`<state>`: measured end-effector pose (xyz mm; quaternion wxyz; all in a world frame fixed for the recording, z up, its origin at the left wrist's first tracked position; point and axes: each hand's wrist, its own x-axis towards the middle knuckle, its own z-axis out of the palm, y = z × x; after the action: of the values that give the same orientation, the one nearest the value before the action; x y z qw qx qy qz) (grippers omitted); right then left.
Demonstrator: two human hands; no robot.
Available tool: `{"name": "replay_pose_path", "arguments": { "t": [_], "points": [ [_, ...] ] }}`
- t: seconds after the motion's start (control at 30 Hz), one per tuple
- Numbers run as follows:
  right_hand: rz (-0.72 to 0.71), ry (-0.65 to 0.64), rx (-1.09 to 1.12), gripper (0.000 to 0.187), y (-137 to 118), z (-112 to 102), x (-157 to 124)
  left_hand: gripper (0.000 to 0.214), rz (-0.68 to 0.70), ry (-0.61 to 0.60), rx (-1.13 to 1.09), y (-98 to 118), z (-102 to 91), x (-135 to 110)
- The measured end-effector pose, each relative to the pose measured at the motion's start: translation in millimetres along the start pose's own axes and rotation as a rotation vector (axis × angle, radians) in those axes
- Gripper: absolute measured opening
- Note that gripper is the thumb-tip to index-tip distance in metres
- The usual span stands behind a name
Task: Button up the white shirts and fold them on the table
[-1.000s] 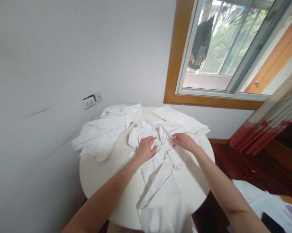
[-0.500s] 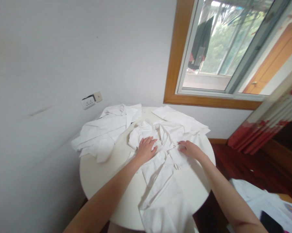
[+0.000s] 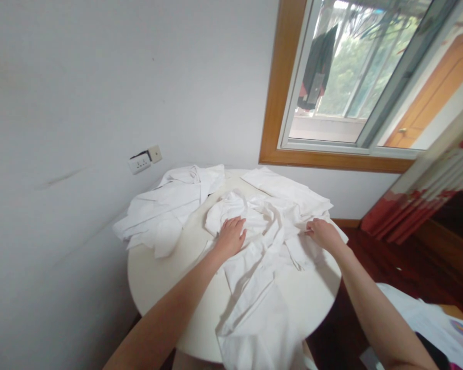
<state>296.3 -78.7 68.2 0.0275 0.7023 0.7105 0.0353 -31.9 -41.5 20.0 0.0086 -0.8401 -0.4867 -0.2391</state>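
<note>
A crumpled white garment [image 3: 260, 267] lies spread over a round white table [image 3: 154, 277], its lower part hanging off the near edge. My left hand [image 3: 230, 236] rests flat on the garment near its bunched upper part, fingers stretched out. My right hand [image 3: 322, 234] is at the garment's right side near the table's edge, fingers curled on a fold of the cloth. A second white garment [image 3: 165, 208] lies heaped at the table's far left, and a folded white piece [image 3: 285, 190] sits at the far right.
The table stands against a white wall with a socket [image 3: 144, 158]. A wood-framed window [image 3: 354, 87] is at the upper right, a red-and-cream curtain [image 3: 424, 200] beside it. Dark wooden floor lies to the right, and papers [image 3: 443, 329] sit at the lower right.
My right hand has moved right from the garment's middle to its right edge, drawing the cloth outward. My left hand has stayed pressed in place.
</note>
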Motion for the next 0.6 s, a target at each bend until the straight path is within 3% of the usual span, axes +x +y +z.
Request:
{"name": "replay_pose_path", "arguments": {
  "t": [0.07,0.23,0.37,0.43,0.53,0.6],
  "points": [
    [0.002,-0.045,0.006,0.021,-8,1,3,0.035,0.030,0.017,-0.020,-2,-1.2,1],
    [-0.112,0.096,0.263,0.030,-40,-8,15,0.034,0.034,0.025,-0.025,-1,-5.8,0],
    [-0.072,-0.037,0.282,0.045,-68,-13,34,0.034,0.039,0.031,-0.023,1,-12.6,-1],
    [-0.058,-0.061,0.270,0.040,-78,-14,43,0.033,0.045,0.033,-0.031,3,-16.5,-1],
    [-0.147,0.040,0.376,0.029,-88,-21,52,0.031,0.054,0.037,-0.048,6,-22.1,0],
    [-0.230,0.114,0.574,0.033,-96,-27,55,0.030,0.081,0.037,-0.068,9,-25.6,0]
  ]
}}
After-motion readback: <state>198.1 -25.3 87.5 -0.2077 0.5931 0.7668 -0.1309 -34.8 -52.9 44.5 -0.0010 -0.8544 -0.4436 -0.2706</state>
